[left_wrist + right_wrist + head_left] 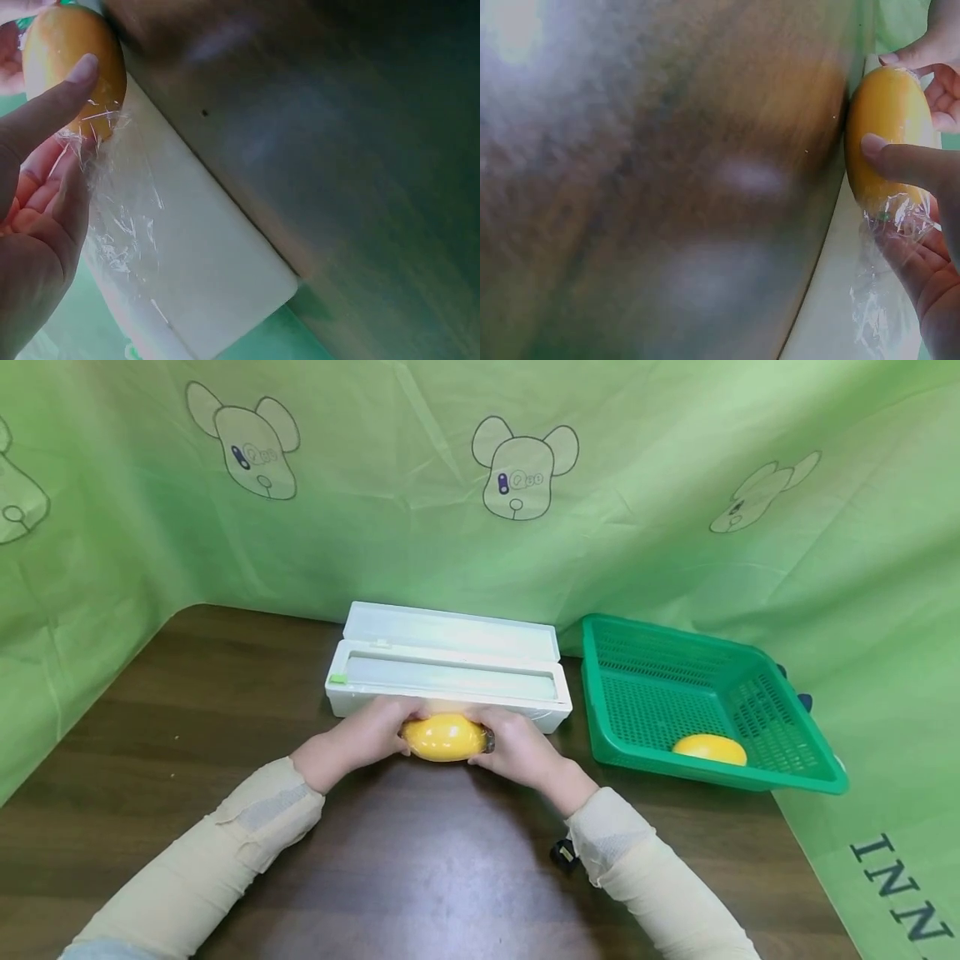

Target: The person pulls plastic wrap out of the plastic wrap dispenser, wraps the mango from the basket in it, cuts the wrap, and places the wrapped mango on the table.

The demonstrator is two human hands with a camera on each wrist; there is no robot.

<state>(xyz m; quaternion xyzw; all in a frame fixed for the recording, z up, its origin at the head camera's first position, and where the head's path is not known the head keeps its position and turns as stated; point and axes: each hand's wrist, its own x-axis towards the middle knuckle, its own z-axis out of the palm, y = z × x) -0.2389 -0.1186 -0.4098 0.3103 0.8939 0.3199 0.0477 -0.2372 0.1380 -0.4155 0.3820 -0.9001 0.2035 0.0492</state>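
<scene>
The mango (445, 737) sits, with the open white box (450, 631) just beyond, between the left hand (380, 731) and right hand (517, 743), which grip its opposite ends. Wrapping seems the step in hand; the next move likely calls for gathering loose film (904, 214) snugly. Forearms (247, 831) angle inward, thumbs (911, 165) lying on the mango.

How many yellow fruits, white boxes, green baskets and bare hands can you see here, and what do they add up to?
Yellow fruits: 2
White boxes: 1
Green baskets: 1
Bare hands: 2
Total: 6
</scene>
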